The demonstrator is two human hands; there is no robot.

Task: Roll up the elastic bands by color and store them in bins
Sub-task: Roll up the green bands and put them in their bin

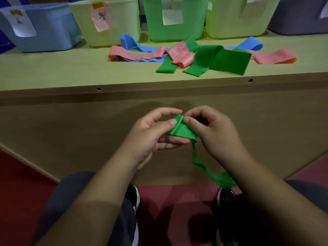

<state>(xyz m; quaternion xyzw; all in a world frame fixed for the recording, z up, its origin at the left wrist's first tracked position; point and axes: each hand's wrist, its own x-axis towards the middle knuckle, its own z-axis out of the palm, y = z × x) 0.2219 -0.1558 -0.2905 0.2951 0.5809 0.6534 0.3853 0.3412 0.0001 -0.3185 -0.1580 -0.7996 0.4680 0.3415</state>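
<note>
A green elastic band [182,129] is held in front of the shelf's front panel. My left hand [152,132] pinches its folded top end with thumb and fingers, and my right hand [209,128] pinches the same end from the right. The rest of the band hangs down to about knee height [223,180]. On the shelf top lies a heap of loose bands: green [218,59], pink [181,53] and blue [131,43]. Behind them stand the bins: blue [46,31], pale green [120,27], green [156,23] and yellow-green [227,23].
A grey bin [298,18] stands at the far right. The wooden shelf [71,75] has a front edge with two small holes. Below are my knees, black shoes [134,197] and a red floor.
</note>
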